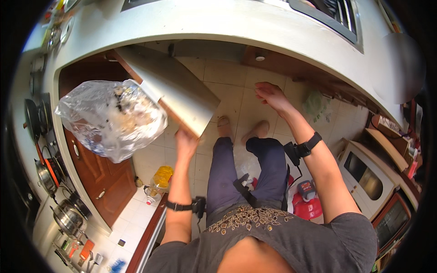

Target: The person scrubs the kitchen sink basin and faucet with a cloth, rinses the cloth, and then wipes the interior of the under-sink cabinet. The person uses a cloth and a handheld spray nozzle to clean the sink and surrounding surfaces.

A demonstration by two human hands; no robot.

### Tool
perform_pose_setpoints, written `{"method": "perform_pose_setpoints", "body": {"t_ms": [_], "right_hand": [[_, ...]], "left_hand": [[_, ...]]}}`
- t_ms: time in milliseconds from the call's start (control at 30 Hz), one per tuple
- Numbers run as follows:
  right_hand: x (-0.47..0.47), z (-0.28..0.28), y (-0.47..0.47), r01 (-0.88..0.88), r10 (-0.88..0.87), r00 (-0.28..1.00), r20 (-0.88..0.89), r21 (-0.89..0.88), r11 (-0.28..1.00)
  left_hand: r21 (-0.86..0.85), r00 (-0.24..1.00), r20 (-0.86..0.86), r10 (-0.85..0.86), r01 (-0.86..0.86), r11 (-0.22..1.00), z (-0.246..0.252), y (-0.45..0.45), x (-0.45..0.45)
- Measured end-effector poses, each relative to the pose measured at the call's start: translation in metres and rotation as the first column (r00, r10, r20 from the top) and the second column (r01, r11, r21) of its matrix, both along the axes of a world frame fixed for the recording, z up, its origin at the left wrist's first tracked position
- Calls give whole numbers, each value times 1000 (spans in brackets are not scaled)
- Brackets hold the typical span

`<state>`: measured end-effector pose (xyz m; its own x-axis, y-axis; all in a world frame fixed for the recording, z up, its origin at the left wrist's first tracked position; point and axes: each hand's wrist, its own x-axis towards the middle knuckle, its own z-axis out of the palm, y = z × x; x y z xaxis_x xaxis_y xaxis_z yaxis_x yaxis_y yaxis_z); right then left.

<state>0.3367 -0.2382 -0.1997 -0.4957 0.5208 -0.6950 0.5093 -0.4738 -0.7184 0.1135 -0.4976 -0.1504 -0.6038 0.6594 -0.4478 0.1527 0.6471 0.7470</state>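
Note:
A swung-out cabinet door (177,88) stands before me, its pale inner face towards the right. My left hand (186,143) grips the door's near edge; most of the fingers are hidden behind it. On the door's other side hangs a clear plastic bag (112,119) of mixed waste, hooked over the edge by a white holder (150,91). My right hand (271,96) is in the air above the floor tiles, empty, its fingers loosely bent.
A pale countertop (218,20) curves across the front, with a gas hob (327,20) at the right. On the floor at left stands a yellow oil bottle (162,177). Pans (32,119) hang along the left wall. A white cabinet (365,177) and a red container (307,206) are at right.

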Motion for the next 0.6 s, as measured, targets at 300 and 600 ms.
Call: {"method": "perform_pose_setpoints", "body": {"t_ms": [300, 600], "right_hand": [[-68, -90, 24, 104, -112, 986, -123, -68, 992], [-91, -124, 28, -60, 107, 972, -210, 221, 974]], "left_hand": [[-78, 813, -564, 146, -228, 970, -39, -182, -79], [160, 219, 725, 653, -976, 149, -127, -54, 17]]}}
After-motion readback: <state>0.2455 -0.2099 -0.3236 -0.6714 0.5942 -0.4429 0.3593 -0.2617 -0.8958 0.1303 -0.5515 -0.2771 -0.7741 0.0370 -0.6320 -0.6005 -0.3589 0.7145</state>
